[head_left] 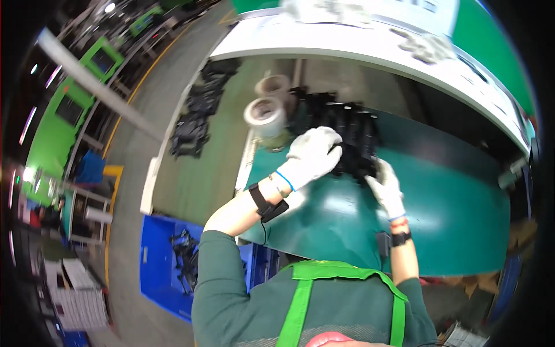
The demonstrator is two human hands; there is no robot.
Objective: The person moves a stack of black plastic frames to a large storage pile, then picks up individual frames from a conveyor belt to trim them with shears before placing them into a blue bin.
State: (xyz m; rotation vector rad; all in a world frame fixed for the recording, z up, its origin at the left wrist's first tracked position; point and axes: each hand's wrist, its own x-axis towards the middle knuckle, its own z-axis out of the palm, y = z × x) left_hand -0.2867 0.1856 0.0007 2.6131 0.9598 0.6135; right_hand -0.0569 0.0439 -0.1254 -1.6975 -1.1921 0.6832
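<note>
ur L hand (312, 155) + R hand (387, 186): fingers part-curled at blk parts (359, 134), can't tell if gripping | row's prob mostly lined up | belt pcs (191, 134) prob left tbd

Black parts (354, 130) on a green worktop (445, 196)

The left hand (315, 155) and right hand (386, 189) are gloved in plain white, blue bands (285, 180) at the wrists. Whitish tape rolls (266, 111) show brownish cores at the worktop's left edge. Black pieces (192, 132) line the olive-green belt's (193, 185) left edge. The bin (155, 246) is blue, the apron (298, 306) bright green.
</note>
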